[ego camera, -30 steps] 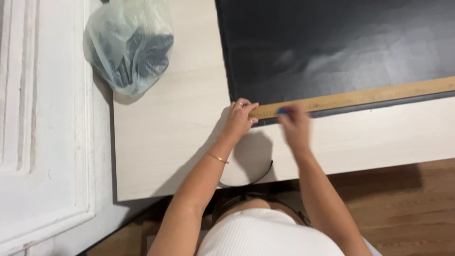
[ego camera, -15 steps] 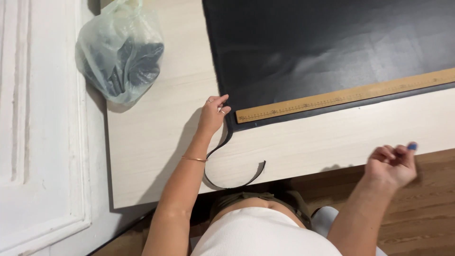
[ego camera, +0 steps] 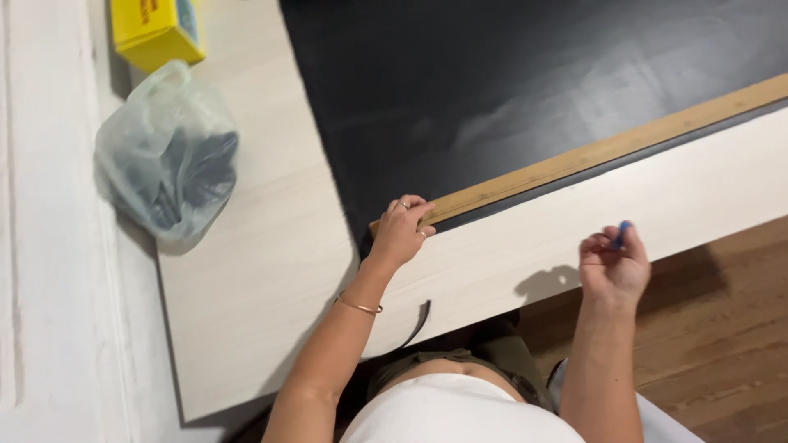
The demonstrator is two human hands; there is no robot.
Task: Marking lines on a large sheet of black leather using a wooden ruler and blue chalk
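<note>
Your left hand (ego camera: 400,234) presses fingers-down on the near end of the wooden ruler (ego camera: 591,152), which lies along the near edge of the black sheet (ego camera: 509,90) on the pale surface (ego camera: 254,271). Your right hand (ego camera: 611,267), off the ruler toward you, pinches a small blue tool (ego camera: 624,230) between closed fingers.

Bare surface (ego camera: 271,271) lies open between plastic bag (ego camera: 168,164) and black sheet (ego camera: 492,90). Yellow box (ego camera: 156,33) blocks the far corner. Wooden ruler (ego camera: 591,152) bars the sheet's near edge.
</note>
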